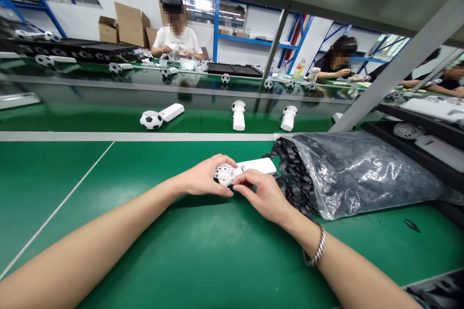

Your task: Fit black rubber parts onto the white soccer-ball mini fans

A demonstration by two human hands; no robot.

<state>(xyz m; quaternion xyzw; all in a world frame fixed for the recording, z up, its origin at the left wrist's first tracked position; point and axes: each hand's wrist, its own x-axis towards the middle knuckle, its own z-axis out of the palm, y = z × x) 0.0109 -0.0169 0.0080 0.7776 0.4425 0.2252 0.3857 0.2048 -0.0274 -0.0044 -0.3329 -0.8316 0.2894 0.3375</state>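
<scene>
Two hands hold a little white fan point(224, 174) with a soccer-ball head.

The left hand point(206, 176) wraps its fingers point(217, 161) around the round head, and the right hand point(263, 196) pinches it with bent fingers point(242, 179). The fan is over the middle of the green tabletop point(54, 193), just beside a clear bag point(362, 176) spilling black plastic bits point(292, 174).

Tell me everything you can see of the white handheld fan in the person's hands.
The handheld fan has a flat, glossy white plastic handle lying roughly level and pointing away to the right. Its round head is a white lattice over something dark. The left hand cups the head; the right hand grips it with its fingers.
</scene>
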